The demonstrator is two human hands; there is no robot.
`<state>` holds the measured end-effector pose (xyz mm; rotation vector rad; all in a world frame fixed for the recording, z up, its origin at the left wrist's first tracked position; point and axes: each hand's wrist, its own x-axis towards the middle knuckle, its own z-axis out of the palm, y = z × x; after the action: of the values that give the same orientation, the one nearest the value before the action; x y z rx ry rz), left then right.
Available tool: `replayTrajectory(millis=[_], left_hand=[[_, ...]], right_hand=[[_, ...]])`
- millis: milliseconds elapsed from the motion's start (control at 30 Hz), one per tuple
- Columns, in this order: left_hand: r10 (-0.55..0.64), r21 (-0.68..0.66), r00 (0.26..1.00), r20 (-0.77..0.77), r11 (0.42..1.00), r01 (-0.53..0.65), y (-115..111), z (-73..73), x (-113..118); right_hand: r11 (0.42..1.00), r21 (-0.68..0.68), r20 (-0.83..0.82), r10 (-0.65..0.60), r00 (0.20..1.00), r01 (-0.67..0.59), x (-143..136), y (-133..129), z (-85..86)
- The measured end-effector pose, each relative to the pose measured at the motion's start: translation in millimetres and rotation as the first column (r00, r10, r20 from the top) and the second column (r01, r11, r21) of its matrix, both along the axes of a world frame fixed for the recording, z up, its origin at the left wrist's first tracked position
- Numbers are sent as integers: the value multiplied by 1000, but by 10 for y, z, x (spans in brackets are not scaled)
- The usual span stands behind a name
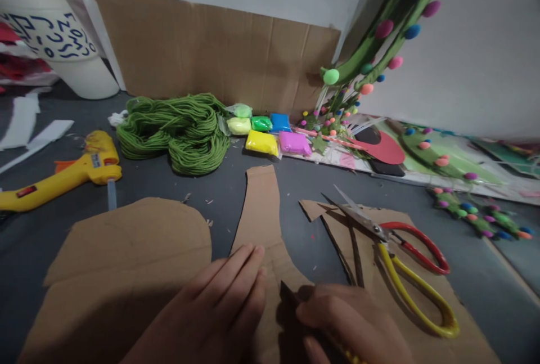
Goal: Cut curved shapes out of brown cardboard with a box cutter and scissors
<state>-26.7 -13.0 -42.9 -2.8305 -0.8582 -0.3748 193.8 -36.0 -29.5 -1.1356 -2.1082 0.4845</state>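
Fingers flat and close together, my left hand (228, 296) presses on a cut piece of cardboard (261, 201) with a narrow upper end and a wider lower part. In my right hand (350, 319) is a box cutter (289, 295), its dark blade tip at the cardboard just right of my left fingers. Most of its handle is hidden by the hand; a bit of yellow shows below. To the right, open scissors (382, 234) with one red and one yellow handle lie on cardboard scraps (367, 263). A larger rounded cardboard piece (139, 251) lies at the left, partly under my left arm.
A yellow glue gun (97, 161) rests at the left. Behind are green yarn (181, 133), several coloured clay packets (261, 142) and an upright cardboard sheet (211, 52). A white cup (63, 43) stands back left. Green pom-pom decorations (379, 60) occupy the right.
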Motion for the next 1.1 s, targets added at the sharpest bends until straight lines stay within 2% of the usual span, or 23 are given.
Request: replayTrajectory(millis=[100, 233, 367, 567, 667, 733, 833, 867, 933, 967, 1033, 1100], left_hand=[[2, -16, 1000, 16, 1000, -2, 9, 3, 19], [23, -13, 999, 26, 1000, -22, 11, 21, 29], [25, -34, 999, 23, 999, -24, -17, 21, -2], [3, -2, 1000, 0, 1000, -3, -16, 1, -25], [-14, 19, 1000, 3, 1000, 14, -9, 10, -28], [-26, 9, 1000, 12, 1000, 26, -18, 20, -22], [23, -66, 999, -22, 998, -24, -54, 29, -6], [41, -95, 998, -40, 994, -45, -68, 30, -4], [90, -124, 995, -46, 988, -95, -89, 31, -11], [106, -122, 994, -39, 986, -110, -90, 34, -20], [117, -109, 993, -23, 987, -119, -65, 55, -41], [33, -157, 998, -59, 987, -42, -8, 106, -49]], right_hand=[[1000, -6, -68, 14, 998, -15, -15, 41, -42], [999, -6, -30, 52, 998, -53, -13, 66, -67], [999, 32, -76, 41, 996, -38, 13, 43, -94], [985, -84, 68, 158, 985, -153, 89, 82, 55], [982, -102, 73, 166, 983, -159, 73, 75, 115], [989, -104, 47, 106, 993, -101, 52, 31, 131], [992, -107, -54, -71, 996, 65, 63, -49, 144], [982, -135, -104, -150, 983, 136, 82, -68, 146], [929, -276, -196, -306, 932, 247, 134, -82, 141], [892, -366, -239, -366, 899, 266, 160, -79, 130], [832, -507, -328, -429, 841, 227, 202, -61, 92], [817, -556, -409, -431, 805, 155, 233, -47, 46]])
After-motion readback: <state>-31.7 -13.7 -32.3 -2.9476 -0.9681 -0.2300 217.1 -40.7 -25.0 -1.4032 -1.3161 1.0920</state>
